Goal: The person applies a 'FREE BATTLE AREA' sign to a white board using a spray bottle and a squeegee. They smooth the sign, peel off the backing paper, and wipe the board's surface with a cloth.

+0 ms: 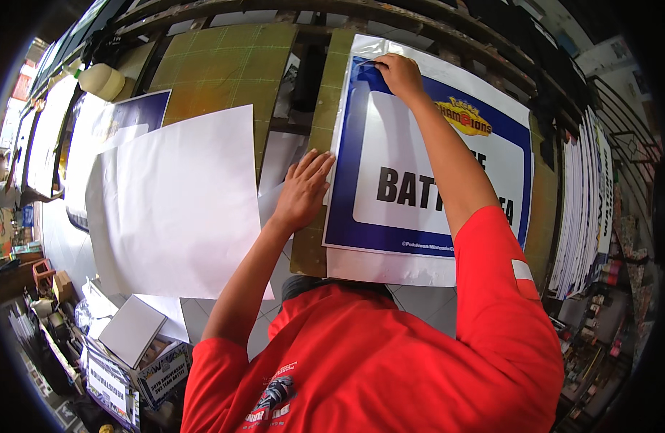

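A person in a red shirt (pixel 390 361) works at the near side of a bench, bent over a blue-bordered sign (pixel 383 137). It lies flat to the right of centre on a greenish board (pixel 309 252), face up. Its lettering reads upright from the person's side: the top edge is far, the bottom edge near, and the whole turned a little, its far right corner closer to the person than its far left one. The print runs left to right; the sides look nearly equal, so I cannot tell which is the long axis.

The right hand (pixel 402 76) is at the sign's far left corner, fingers bunched narrowly. A thin pale sliver shows at the tips; I cannot tell whether they grip it. The left hand (pixel 302 189) lies palm down, fingers slightly spread and holding nothing, tips at or just beside the sign's left edge.

The right forearm (pixel 448 144) crosses the sign, hiding part of the yellow logo (pixel 468 119) and the black lettering. To the left, a large white sheet (pixel 177 202) partly covers another blue-edged print (pixel 141 112). Farther left stands a pale jug (pixel 101 81); beyond the white sheet lies a gridded board (pixel 217 68). Stacked panels (pixel 581 202) stand at the far right; printed boxes (pixel 134 375) sit near left.
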A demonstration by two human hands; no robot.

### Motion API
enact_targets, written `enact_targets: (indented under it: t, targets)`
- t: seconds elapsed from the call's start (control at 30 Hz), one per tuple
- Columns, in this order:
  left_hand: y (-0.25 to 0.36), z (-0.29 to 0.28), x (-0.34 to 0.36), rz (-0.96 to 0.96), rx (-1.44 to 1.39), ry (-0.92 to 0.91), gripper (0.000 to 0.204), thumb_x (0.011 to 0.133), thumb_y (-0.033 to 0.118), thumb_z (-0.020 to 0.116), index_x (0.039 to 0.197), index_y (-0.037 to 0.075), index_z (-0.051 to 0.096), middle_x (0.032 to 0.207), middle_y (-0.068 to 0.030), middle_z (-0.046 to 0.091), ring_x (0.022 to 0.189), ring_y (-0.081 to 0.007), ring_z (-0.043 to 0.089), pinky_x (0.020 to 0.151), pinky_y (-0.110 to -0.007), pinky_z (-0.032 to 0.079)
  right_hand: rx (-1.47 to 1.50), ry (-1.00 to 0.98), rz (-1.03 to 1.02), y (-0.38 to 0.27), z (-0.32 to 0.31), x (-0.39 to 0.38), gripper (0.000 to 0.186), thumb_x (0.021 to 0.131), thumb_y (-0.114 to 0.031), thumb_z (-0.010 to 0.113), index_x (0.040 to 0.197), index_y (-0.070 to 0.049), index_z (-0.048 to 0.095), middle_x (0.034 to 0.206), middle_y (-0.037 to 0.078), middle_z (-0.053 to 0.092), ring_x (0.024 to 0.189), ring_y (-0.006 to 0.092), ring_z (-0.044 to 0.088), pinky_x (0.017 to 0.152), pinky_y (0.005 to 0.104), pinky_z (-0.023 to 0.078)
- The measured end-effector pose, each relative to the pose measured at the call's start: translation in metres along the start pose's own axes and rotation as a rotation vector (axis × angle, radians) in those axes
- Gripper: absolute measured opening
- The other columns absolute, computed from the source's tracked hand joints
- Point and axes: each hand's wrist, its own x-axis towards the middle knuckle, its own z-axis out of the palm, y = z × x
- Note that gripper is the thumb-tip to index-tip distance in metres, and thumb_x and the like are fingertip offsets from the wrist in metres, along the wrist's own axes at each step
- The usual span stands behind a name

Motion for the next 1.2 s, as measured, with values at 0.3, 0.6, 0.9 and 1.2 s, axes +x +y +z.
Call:
enact_targets:
  t: [0.3,0.6,0.9,1.2]
  targets:
    - [-0.006,0.002,-0.004,-0.004,-0.046,0.031,0.053,0.090,0.008,0.048,0.142,0.005,0.037,0.143,-0.0117,0.043,0.138,-0.0317,0.031,0.108,-0.047,0.029,-0.092,-0.094,-0.096,-0.060,-0.004,-0.052,0.014,0.087,-0.019,0.059,0.092,-0.017,0.072,0.086,0.003,0.069,0.085,0.0234,0.064,0.080,0.0396,0.040]
    - [-0.009,0.005,-0.002,0.029,-0.024,0.086,0.046,0.089,0.006,0.048,0.135,0.007,0.047,0.139,-0.0111,0.048,0.135,-0.0314,0.037,0.105,-0.048,0.031,-0.028,-0.022,-0.112,-0.117,-0.014,-0.129,0.009,0.085,-0.017,0.063,0.089,-0.015,0.071,0.090,0.001,0.070,0.084,0.0201,0.063,0.080,0.0356,0.039]
    - [-0.044,-0.015,0.118,0.205,0.167,0.118,0.044,0.091,0.013,0.050,0.135,0.014,0.049,0.143,-0.0101,0.045,0.134,-0.0275,0.039,0.108,-0.048,0.031,-0.022,-0.079,-0.121,-0.122,-0.022,-0.123,0.007,0.084,-0.012,0.062,0.086,-0.013,0.069,0.089,0.002,0.070,0.086,0.0217,0.063,0.080,0.0360,0.039]
    - [-0.055,0.013,0.127,0.234,0.368,0.029,0.044,0.095,0.016,0.044,0.139,0.020,0.046,0.148,-0.0038,0.040,0.138,-0.0245,0.034,0.109,-0.053,0.030,-0.022,-0.100,-0.109,-0.158,-0.042,-0.201,0.012,0.082,-0.010,0.060,0.090,-0.013,0.068,0.092,0.000,0.069,0.090,0.0182,0.063,0.085,0.0398,0.039]
